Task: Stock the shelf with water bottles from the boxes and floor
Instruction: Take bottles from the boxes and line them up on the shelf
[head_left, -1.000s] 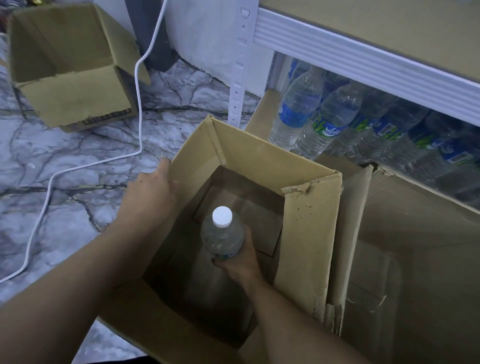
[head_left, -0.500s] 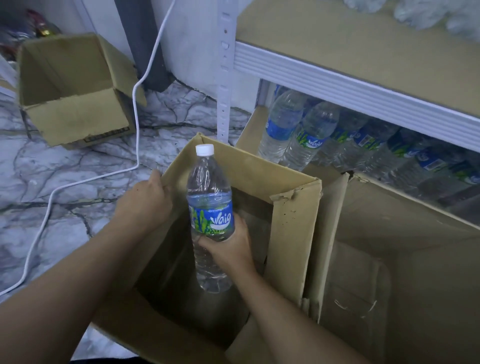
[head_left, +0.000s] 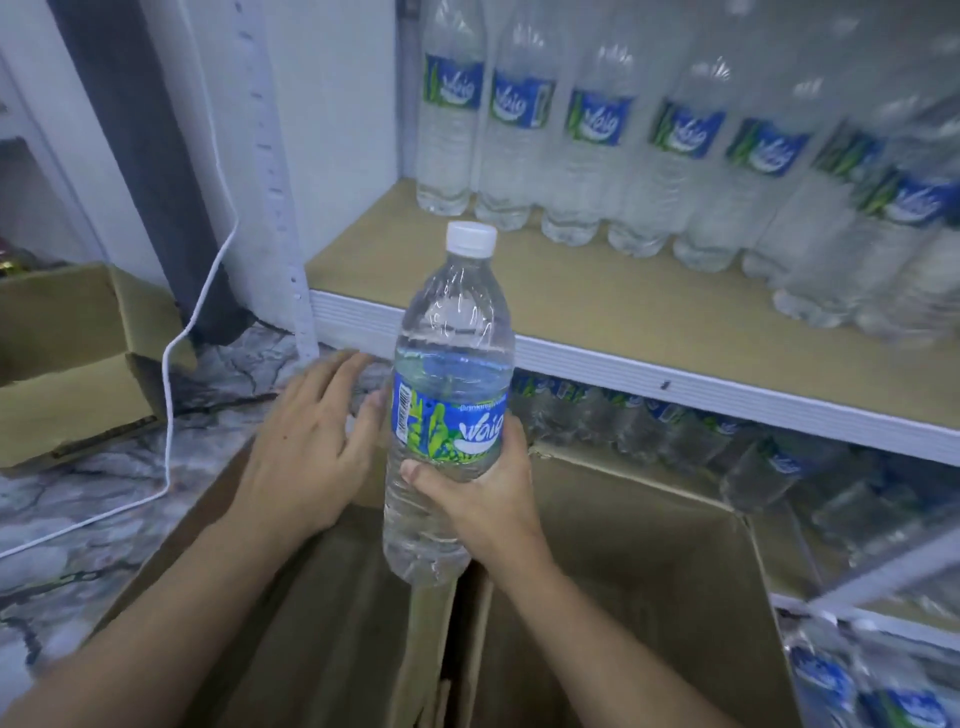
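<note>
My right hand (head_left: 485, 493) grips a clear water bottle (head_left: 449, 395) with a white cap and blue-green label, held upright above two open cardboard boxes (head_left: 623, 545). My left hand (head_left: 306, 441) hovers open just left of the bottle, fingers spread, apart from the box rim. Ahead stands the shelf (head_left: 597, 306), its tan board bare at the front left. A row of matching bottles (head_left: 597, 145) lines the back of that board and fills its right side. The level below holds several more bottles (head_left: 675, 431).
A third open cardboard box (head_left: 67, 364) sits on the marble floor (head_left: 78, 519) at the left. A white cable (head_left: 171, 395) hangs down the wall and trails across the floor. The shelf's white perforated upright (head_left: 275, 182) stands at its left corner.
My right hand lifted the bottle out of the box and up to shelf height. My left hand let go of the box rim and opened beside the bottle. My view tilted upward.
</note>
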